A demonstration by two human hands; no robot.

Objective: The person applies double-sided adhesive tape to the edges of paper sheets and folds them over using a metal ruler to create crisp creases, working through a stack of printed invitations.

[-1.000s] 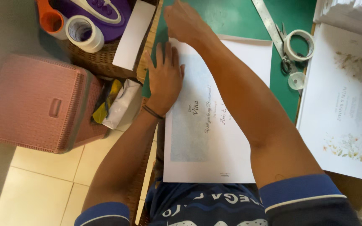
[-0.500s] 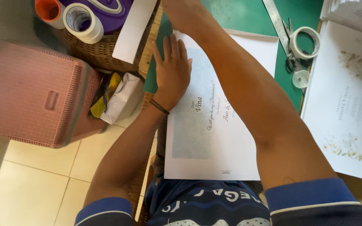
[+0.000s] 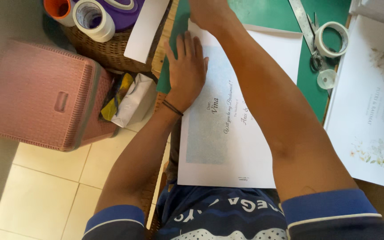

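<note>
A large white printed sheet (image 3: pixel 227 133) with a pale blue panel and dark script lies on a green cutting mat (image 3: pixel 263 13). My left hand (image 3: pixel 186 71) lies flat with fingers spread on the sheet's left edge, a dark band on its wrist. My right hand (image 3: pixel 207 13) presses on the sheet's far corner at the top of the view; its fingers are cut off by the frame. My right forearm crosses over the sheet.
A steel ruler (image 3: pixel 302 20), scissors (image 3: pixel 316 55) and tape rolls (image 3: pixel 331 38) lie on the mat at right. Floral printed sheets (image 3: pixel 370 115) sit far right. A wicker basket (image 3: pixel 107 49) with tape rolls (image 3: pixel 95 18) and a pink plastic stool (image 3: pixel 41 95) stand at left on tiled floor.
The view has shifted so both hands sit higher in the frame. My left hand stays flat on the sheet's left edge; my right hand is now partly out of view at the top.
</note>
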